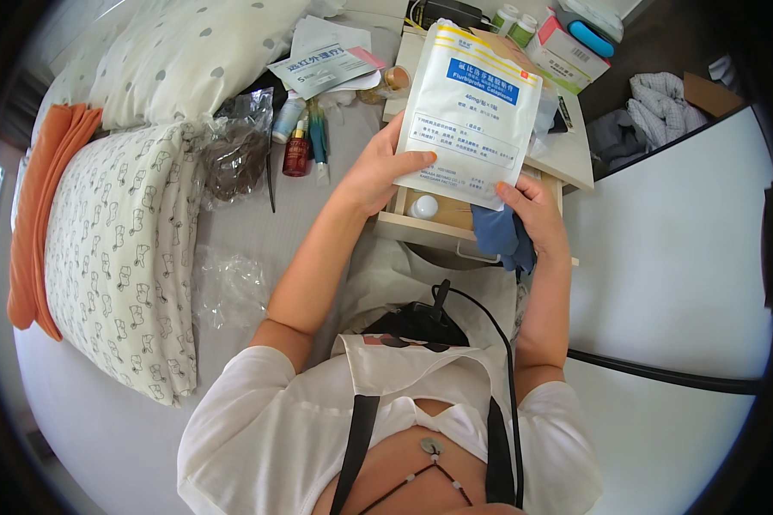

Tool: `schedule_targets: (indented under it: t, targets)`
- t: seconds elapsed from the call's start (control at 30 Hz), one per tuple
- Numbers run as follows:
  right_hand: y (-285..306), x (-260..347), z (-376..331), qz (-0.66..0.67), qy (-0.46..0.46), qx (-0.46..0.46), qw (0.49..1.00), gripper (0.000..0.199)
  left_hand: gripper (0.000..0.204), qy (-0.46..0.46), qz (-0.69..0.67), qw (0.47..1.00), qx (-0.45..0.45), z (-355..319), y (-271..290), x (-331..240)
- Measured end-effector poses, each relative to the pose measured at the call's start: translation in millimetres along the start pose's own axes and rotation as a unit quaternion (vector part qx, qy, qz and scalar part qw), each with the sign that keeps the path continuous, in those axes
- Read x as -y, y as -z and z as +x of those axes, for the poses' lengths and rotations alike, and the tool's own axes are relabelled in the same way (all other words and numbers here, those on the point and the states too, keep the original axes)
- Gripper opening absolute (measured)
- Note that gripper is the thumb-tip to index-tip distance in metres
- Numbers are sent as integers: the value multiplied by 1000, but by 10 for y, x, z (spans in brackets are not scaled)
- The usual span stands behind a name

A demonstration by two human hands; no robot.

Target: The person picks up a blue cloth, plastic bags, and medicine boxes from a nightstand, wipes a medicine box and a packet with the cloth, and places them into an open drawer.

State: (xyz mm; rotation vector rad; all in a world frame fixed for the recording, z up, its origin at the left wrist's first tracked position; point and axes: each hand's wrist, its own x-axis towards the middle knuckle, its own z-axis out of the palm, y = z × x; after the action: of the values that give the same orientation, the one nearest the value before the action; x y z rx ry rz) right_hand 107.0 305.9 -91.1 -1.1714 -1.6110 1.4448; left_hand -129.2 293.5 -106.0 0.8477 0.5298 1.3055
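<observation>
Both of my hands hold up a flat white pouch (468,120) with a blue label panel and a yellow stripe along its top. My left hand (378,172) is closed on its lower left edge, thumb across the front. At the lower right corner my right hand (537,215) pinches it, thumb on the front and the other fingers mostly hidden. A blue cloth (496,233) hangs just beside that hand, over the front of a pulled-out drawer (404,228); I cannot tell whether the fingers touch it. Inside the drawer sits a round white container (423,207).
A bedside cabinet (571,159) carries boxes and green-labelled bottles (522,31). On the bed lie a silver packet (325,70), a red dropper bottle (297,152), a tube (319,142), a clear bag (236,150) and a folded quilt (116,249). A black cable (502,335) runs past my right arm.
</observation>
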Motion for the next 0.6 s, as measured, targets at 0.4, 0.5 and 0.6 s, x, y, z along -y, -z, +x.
schedule_targets:
  t: [0.4,0.5,0.6]
  targets:
    - [74,-36,-18,0,2,-4,1000,26,52,-9,11,998,-57,10,-71,58]
    - [120,-62,-22,-36,6,-7,999,20,51,-2,1,998,-63,20,-49,83]
    - [55,-10,-60,-23,22,-27,999,18,52,20,-35,998,-39,34,13,124]
